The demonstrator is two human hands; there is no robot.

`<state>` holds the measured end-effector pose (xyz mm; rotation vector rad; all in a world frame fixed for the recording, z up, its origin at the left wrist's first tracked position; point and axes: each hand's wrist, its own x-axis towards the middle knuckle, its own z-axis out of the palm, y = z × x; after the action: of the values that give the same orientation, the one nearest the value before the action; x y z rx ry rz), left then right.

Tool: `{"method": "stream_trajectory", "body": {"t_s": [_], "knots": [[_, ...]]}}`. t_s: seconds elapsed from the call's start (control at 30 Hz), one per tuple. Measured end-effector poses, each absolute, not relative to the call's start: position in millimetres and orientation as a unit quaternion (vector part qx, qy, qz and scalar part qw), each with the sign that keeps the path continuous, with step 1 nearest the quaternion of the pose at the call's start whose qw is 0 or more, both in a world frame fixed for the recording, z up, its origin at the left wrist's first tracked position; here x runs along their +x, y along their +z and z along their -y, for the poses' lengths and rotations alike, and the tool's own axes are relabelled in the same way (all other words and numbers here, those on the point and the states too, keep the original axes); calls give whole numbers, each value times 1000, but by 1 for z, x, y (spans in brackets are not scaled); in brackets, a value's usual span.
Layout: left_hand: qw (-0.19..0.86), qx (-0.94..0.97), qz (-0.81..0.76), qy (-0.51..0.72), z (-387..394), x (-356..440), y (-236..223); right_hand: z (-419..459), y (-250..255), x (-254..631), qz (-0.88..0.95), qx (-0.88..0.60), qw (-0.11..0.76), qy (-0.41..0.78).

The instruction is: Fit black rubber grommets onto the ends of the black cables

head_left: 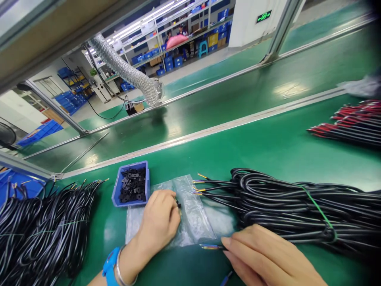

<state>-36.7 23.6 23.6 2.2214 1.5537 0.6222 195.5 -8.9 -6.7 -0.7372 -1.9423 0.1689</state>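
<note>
My left hand (159, 218) is closed over a clear plastic bag (195, 216). A bit of a small black plastic part (178, 203) shows at its fingertips; the rest is hidden by the fingers. Just behind that hand stands a blue bin (114, 198) holding several black plastic parts (133, 186). My right hand (258, 254) pinches a black cable (222, 247) near its stripped end, where blue and yellow wires (208, 246) point left toward my left hand. Beyond my right hand lies a bundle of black cables (276, 198) bound with a green tie (317, 208).
More black cables (56, 226) are piled at the left, near a blue tray (25, 184). Black cables with red ends (351, 123) lie at the far right. A metal rail (202, 129) crosses the green bench (262, 147), and a silver duct (127, 71) hangs above.
</note>
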Motion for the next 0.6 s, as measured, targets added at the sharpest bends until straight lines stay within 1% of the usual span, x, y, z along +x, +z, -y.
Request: {"method": "stream_trajectory", "body": {"t_s": [0.07, 0.1, 0.13, 0.17, 0.23, 0.37, 0.6], "knots": [[386, 656, -568, 313, -16, -32, 24, 8, -7, 194, 806, -315, 498, 54], [475, 587, -561, 339, -12, -30, 24, 7, -7, 192, 806, -314, 500, 42], [544, 531, -545, 354, -9, -27, 24, 7, -7, 191, 805, -316, 502, 33], [588, 493, -526, 366, -5, -25, 23, 6, -7, 190, 802, -319, 504, 24], [631, 460, -495, 381, 0, -22, 21, 4, -7, 188, 802, -325, 502, 11], [674, 431, -453, 395, 3, -23, 20, 3, -7, 185, 799, -337, 497, -4], [708, 397, -432, 392, 2, -25, 24, 3, -6, 187, 797, -332, 505, 8]]}}
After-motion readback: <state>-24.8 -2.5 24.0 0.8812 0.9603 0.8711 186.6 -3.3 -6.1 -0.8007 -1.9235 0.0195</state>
